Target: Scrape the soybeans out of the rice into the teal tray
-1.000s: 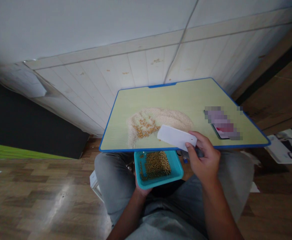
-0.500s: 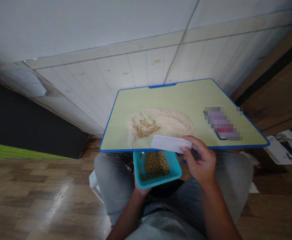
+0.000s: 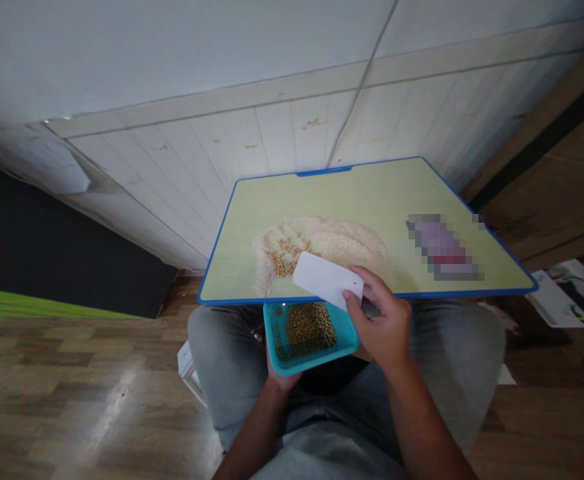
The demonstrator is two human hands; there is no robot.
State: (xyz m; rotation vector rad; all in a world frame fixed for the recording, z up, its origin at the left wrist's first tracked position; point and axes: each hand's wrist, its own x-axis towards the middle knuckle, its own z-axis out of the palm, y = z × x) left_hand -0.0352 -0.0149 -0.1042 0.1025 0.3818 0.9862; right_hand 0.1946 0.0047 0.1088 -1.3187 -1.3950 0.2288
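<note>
My left hand holds a teal plastic container from below, just under the table's front edge; most of its fingers are hidden. Round tan beans lie inside the container. In my right hand is a flat white card with a small hole, pinched at its right end between thumb and fingers. The card is tilted over the table edge and covers some of the loose beans on the tabletop. Around those beans spreads a pile of small pale grains, likely rice.
The pale green folding table has a blue rim and stands against a white panelled wall. A pixelated flat item, perhaps a phone, lies at its right. A cable runs down the wall. My legs are beneath the table.
My right hand has moved left and slightly toward me, turning the white card so its broad face shows and it now covers more of the beans. The container has shifted slightly left.
</note>
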